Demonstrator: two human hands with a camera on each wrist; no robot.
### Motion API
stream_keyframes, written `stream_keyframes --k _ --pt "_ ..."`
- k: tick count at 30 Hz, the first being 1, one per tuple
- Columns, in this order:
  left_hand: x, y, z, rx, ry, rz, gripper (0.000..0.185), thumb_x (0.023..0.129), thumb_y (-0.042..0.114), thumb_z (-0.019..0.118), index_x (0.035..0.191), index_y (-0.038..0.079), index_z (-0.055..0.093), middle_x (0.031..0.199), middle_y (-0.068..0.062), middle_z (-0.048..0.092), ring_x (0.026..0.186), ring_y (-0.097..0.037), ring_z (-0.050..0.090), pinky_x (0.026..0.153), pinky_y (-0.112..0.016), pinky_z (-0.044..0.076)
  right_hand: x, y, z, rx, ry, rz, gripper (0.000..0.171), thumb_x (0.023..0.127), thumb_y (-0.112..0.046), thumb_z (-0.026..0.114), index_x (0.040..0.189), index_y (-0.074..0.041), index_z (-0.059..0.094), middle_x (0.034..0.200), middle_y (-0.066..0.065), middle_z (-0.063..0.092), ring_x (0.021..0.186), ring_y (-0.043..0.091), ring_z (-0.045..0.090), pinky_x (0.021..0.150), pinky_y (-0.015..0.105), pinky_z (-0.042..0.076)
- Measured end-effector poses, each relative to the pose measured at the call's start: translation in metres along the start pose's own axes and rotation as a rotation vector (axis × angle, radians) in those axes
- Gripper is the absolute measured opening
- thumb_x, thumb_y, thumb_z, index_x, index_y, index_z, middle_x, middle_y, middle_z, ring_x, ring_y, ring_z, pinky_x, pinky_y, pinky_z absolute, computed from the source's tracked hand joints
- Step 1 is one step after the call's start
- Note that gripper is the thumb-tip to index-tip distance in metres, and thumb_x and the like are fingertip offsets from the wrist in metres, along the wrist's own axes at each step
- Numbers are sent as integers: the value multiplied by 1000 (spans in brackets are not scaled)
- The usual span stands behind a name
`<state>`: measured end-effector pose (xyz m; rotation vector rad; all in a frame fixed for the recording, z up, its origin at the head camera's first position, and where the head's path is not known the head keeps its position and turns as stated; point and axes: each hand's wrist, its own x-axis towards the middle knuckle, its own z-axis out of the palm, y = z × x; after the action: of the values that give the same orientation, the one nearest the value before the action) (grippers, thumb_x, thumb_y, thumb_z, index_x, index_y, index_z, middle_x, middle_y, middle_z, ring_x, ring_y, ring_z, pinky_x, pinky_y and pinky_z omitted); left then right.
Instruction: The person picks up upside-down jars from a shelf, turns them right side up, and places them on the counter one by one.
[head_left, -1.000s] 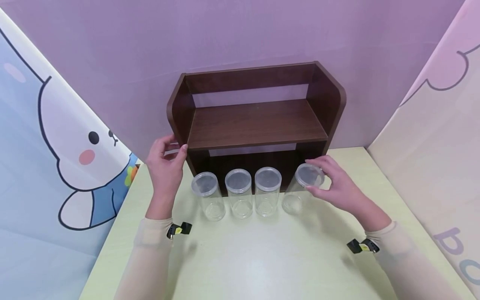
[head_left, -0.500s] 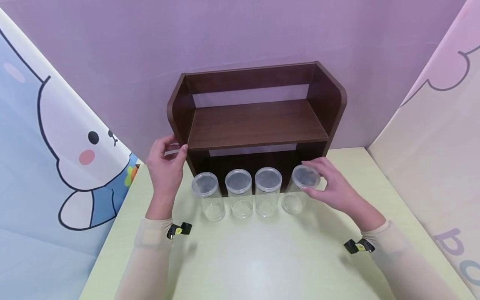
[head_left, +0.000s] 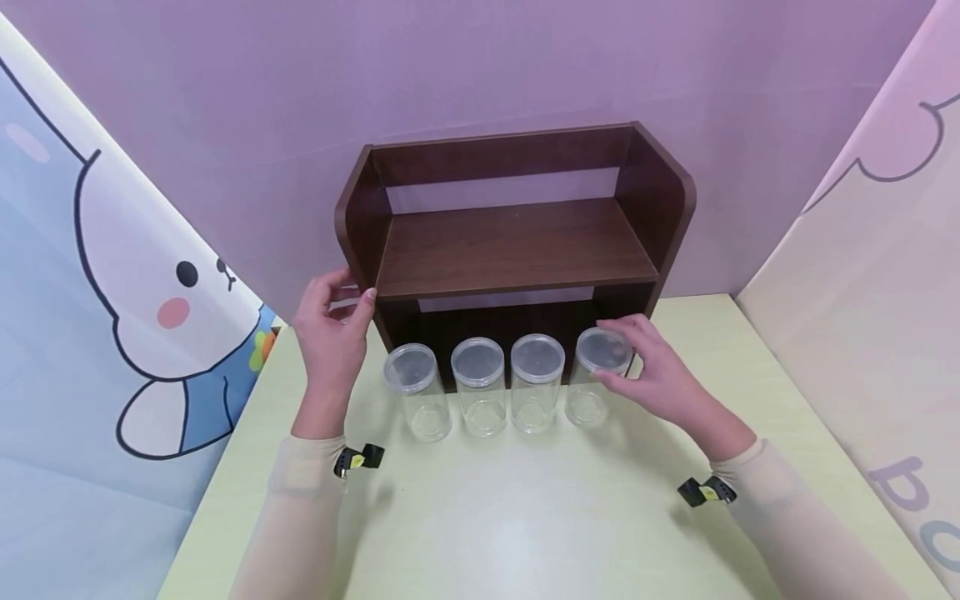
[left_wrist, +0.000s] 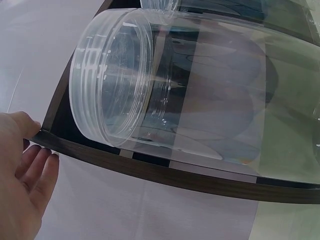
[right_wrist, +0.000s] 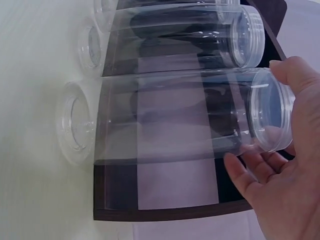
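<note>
Several tall clear plastic jars with round translucent lids stand upright in a row in front of a dark brown two-tier wooden shelf point(head_left: 517, 246). My right hand point(head_left: 660, 375) holds the rightmost jar point(head_left: 603, 350) by its lid, thumb on the near side and fingers round the far side. In the right wrist view the fingers point(right_wrist: 240, 172) curl round the lid end. At the shelf's left side panel, my left hand point(head_left: 330, 342) grips the edge, thumb in front and fingers on the outer side. The leftmost jar point(head_left: 412, 371) stands close to that hand.
Two more jars, a left-middle jar point(head_left: 478, 367) and a right-middle jar point(head_left: 537, 362), stand between the outer ones. The pale table point(head_left: 495, 517) extends toward me. A purple backdrop point(head_left: 495, 67) rises behind the shelf, with printed cloth panels on both sides.
My right hand has moved left, bringing the top of the rightmost jar with it, so the tilted jar now stands nearly upright in the row. The left hand stays put.
</note>
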<state>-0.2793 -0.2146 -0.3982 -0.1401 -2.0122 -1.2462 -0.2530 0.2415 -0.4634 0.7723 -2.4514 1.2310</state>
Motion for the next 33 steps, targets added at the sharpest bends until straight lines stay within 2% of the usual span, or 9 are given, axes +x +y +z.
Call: stream_keyframes --k 2,8,14,20,26,29,33 --pt "0 0 0 0 -1 -3 35 103 25 83 134 12 75 126 2 73 112 -13 71 95 -24 61 0 0 0 -11 1 3 68 87 -4 93 149 -6 65 133 12 60 115 26 62 99 14 44" --pt "-1 0 0 -4 -2 -6 34 103 25 82 134 13 75 126 3 73 112 -13 71 96 -31 63 1 1 0 -29 -2 5 68 87 -5 93 149 -3 64 133 12 59 117 26 61 101 14 43" --pt "-1 2 0 -9 -2 -4 34 103 25 83 134 13 75 126 2 73 112 -14 71 95 -26 61 -1 1 -2 -34 -16 14 70 88 -7 94 150 -5 63 133 10 59 116 22 60 101 14 43" --pt "-1 2 0 -7 -2 -2 34 103 24 83 134 13 75 126 2 73 112 -14 71 96 -32 63 0 3 -3 -18 -25 18 71 88 -7 94 150 -3 62 133 10 58 116 21 59 101 13 43" --pt "0 0 -1 -2 -10 -1 35 103 24 83 134 11 75 126 0 73 110 -15 72 93 -23 61 1 3 -3 -17 -31 7 75 87 -6 95 152 -2 58 135 10 58 115 18 59 100 11 45" --pt "-1 0 -3 13 -40 -23 37 103 26 82 135 10 73 126 -3 73 110 -17 72 91 -21 60 1 0 -4 -12 -34 1 78 86 -6 95 153 -1 56 137 13 59 117 21 59 101 10 45" --pt "-1 -2 -5 27 -116 -76 39 104 30 80 137 10 70 127 -5 72 112 -19 71 90 -21 60 -1 -3 -8 -6 -23 -23 80 84 -3 96 153 2 55 138 16 59 118 25 60 102 9 45"
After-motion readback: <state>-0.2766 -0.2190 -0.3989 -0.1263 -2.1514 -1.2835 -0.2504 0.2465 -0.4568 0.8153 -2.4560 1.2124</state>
